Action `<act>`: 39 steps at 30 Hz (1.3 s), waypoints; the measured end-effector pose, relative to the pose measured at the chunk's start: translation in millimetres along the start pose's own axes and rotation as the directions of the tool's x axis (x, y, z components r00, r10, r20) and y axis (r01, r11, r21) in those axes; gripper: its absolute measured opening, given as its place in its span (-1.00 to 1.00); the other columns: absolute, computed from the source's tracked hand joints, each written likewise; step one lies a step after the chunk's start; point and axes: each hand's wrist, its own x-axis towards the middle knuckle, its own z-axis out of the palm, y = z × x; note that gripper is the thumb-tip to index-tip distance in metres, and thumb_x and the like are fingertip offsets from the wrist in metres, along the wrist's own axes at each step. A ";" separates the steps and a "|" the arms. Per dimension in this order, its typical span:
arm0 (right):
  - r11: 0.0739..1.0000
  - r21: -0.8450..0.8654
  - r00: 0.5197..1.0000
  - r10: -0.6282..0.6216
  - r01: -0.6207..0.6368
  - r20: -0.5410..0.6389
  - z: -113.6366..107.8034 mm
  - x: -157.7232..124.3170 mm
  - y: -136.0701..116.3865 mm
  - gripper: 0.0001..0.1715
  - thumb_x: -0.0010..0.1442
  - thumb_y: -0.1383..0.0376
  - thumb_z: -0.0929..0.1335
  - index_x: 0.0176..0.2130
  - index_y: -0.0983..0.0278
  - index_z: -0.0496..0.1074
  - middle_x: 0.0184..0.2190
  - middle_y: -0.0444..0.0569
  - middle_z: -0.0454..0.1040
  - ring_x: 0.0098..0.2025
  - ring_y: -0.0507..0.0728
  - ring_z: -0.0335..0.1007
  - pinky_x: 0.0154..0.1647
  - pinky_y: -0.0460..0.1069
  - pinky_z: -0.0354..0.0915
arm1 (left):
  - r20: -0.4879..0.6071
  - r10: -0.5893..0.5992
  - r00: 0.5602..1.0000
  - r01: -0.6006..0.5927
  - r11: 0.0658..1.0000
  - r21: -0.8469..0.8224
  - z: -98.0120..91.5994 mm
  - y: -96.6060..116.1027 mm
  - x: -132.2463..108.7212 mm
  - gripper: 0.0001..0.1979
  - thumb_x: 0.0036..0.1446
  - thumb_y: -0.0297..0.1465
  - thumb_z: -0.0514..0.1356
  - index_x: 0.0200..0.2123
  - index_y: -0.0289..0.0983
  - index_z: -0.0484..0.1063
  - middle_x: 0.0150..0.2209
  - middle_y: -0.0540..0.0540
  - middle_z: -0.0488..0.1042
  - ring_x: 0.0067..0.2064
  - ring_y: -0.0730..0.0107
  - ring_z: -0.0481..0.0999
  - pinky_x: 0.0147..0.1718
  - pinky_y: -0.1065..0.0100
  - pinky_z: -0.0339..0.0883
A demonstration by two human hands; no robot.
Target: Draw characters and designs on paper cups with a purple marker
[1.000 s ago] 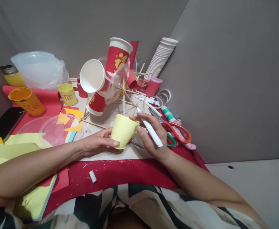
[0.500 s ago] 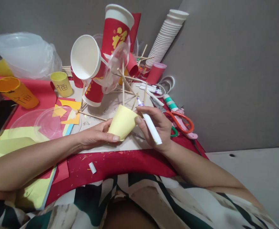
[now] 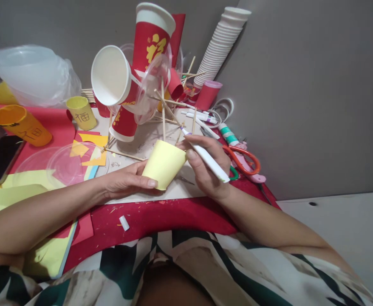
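Observation:
My left hand (image 3: 131, 180) grips a plain pale yellow paper cup (image 3: 164, 165) from its lower left, thumb across the front near the base. The cup leans to the right, and no writing shows on the side facing me. In my right hand (image 3: 210, 165) a white marker (image 3: 208, 161) with a purple tip end is pinched between thumb and fingers. Its tip points up and left, beyond the cup's upper right edge. Whether the right fingertips touch the cup's rim I cannot tell. A white cap (image 3: 124, 223) lies on the red cloth near my body.
Behind the cup stands a structure of sticks and red cups (image 3: 150, 51) with clear lids. White stacked cups (image 3: 223, 44) lean at the back right. Orange-handled scissors (image 3: 242, 160) lie right. A yellow cup (image 3: 81, 113) and an orange cup (image 3: 22, 125), both with drawn characters, stand left.
The marker has tipped flatter, its rear end swinging right and slightly up. My right hand has shifted a little with it. The cup stays in my left hand almost unmoved.

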 end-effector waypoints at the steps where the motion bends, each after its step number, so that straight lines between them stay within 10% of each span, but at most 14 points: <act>1: 1.000 -0.003 1.000 0.006 -0.006 0.003 0.0 0.1 -0.1 -0.72 0.43 0.17 0.38 0.11 -0.01 0.50 -0.14 -0.08 0.69 -0.10 0.16 0.66 -0.04 0.12 0.61 | 0.000 -0.001 1.000 0.001 1.000 -0.001 -0.3 -0.1 -0.1 -0.37 -0.11 -0.29 0.58 0.05 -0.31 0.56 -0.04 -0.19 0.60 -0.03 0.22 0.54 0.06 0.22 0.32; 39: 0.997 0.082 0.998 -0.007 0.002 0.058 5.2 -2.6 -1.2 -0.64 0.41 0.21 0.42 0.17 0.02 0.46 -0.08 -0.06 0.70 -0.10 0.13 0.68 -0.07 0.04 0.60 | 0.040 0.003 0.999 0.000 0.996 -0.088 -4.4 -2.4 0.7 -0.43 -0.07 -0.37 0.52 0.06 -0.33 0.56 0.09 -0.27 0.63 0.01 0.18 0.62 0.16 0.15 0.38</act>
